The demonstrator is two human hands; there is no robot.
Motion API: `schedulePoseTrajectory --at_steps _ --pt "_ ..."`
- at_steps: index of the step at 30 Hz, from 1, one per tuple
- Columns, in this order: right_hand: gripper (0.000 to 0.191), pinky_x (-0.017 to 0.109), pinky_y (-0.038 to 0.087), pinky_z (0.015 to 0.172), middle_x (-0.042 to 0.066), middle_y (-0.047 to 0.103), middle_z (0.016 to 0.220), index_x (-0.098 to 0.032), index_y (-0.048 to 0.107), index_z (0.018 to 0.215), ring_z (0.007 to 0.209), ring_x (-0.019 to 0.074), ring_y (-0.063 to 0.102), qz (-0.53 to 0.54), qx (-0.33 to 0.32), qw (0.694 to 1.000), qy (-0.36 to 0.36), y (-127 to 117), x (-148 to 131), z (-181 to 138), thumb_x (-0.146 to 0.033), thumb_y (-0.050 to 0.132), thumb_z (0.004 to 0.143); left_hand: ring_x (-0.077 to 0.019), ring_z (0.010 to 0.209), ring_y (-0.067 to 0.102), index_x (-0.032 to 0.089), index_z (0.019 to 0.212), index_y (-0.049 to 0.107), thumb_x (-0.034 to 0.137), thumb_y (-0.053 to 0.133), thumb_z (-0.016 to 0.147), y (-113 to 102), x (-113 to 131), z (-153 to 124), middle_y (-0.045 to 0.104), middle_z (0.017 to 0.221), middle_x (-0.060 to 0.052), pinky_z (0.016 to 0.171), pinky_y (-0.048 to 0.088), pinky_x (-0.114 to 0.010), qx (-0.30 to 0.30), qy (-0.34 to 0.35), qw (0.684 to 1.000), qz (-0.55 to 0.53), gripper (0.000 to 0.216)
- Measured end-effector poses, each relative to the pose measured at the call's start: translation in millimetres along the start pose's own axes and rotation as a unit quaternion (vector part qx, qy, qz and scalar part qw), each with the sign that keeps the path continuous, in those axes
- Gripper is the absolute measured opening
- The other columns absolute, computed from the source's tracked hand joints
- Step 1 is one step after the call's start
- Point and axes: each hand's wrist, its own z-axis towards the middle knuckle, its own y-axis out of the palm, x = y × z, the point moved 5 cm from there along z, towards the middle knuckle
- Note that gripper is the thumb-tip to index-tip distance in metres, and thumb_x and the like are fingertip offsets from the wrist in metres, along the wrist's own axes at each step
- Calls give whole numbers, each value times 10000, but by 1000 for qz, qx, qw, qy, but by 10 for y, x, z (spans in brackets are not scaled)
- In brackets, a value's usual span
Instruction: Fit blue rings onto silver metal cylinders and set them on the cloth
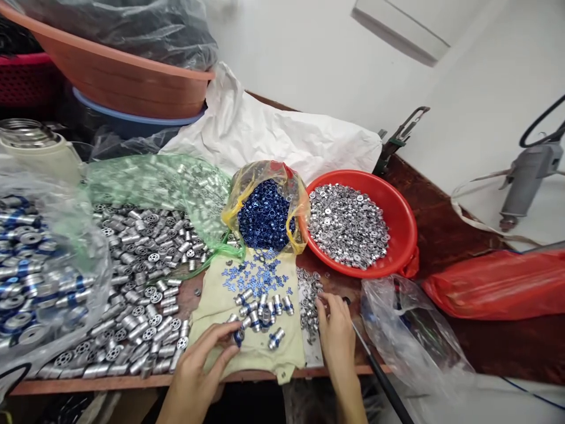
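Between the thumb and fingertips of my left hand [200, 359] is a small metal cylinder with a blue ring [239, 337], held over the front of the pale yellow cloth [212, 300]. My right hand [336, 330] reaches into a pile of small silver caps [310, 294] just right of the cloth. Its thumb and fingers are closed together at the pile's edge; what they grip, if anything, is too small to make out. Several finished-looking blue-ringed cylinders [266, 312] lie between the hands. Behind them are scattered small blue star-shaped pieces [260, 272].
A yellow-edged bag of blue rings [265, 218] stands behind the cloth. The red basin [404, 227] holds silver caps. Plain metal cylinders [141, 294] heap on the left beside bagged blue-ringed ones [30, 277]. A black-handled rod [382, 377] lies by my right wrist; a grey power tool [527, 182] hangs right.
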Motion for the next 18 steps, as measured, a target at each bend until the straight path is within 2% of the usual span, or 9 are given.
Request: schedulePoseTrajectory --at_steps 2,5,7,11,13,16,18 --pt "363 389 522 737 97 669 856 -191 675 919 825 263 650 -14 -14 1000 -10 0 187 92 -394 405 1053 -238 980 764 314 1209 742 365 640 924 -35 -92 10 788 1127 -48 845 618 -279 -11 -31 998 -52 307" --pt "305 365 519 737 74 659 873 -214 690 954 837 243 640 -22 -41 998 -34 93 215 68 -348 432 1046 -213 906 773 345 1260 728 401 611 943 -56 -136 5 770 1179 -35 861 615 -286 -3 -62 991 -122 343" --pt "287 361 520 725 72 649 879 -222 704 976 837 243 626 -28 -53 997 -47 189 171 40 -350 455 1036 -200 853 768 361 1260 728 423 611 941 -82 -99 13 777 1140 -24 855 612 -284 15 -71 989 -125 345" --pt "270 368 515 688 74 631 871 -228 717 971 809 251 585 -33 -58 996 -57 319 156 110 -368 491 1017 -250 984 745 354 1228 748 472 637 914 -170 -2 53 802 1082 -32 869 612 -307 22 -73 992 -104 353" --pt "257 374 517 690 76 632 868 -228 711 935 809 252 577 -26 -50 997 -60 307 157 160 -356 502 1014 -260 978 754 347 1188 771 490 675 883 -208 -13 47 811 1094 -32 864 623 -321 27 -85 989 -114 351" --pt "207 402 543 762 91 665 936 -210 679 992 878 255 613 4 -29 997 -66 214 27 125 -299 495 1023 -247 853 786 313 1084 806 518 743 819 -211 -92 -16 822 1102 -28 832 643 -334 76 -138 973 -169 341" --pt "163 390 564 838 94 691 1018 -204 645 1074 960 236 653 34 -25 996 -81 161 -203 -3 -244 495 1024 -251 831 795 278 1019 801 525 772 790 -149 -126 -66 839 1006 -30 835 645 -341 110 -172 956 -212 338"
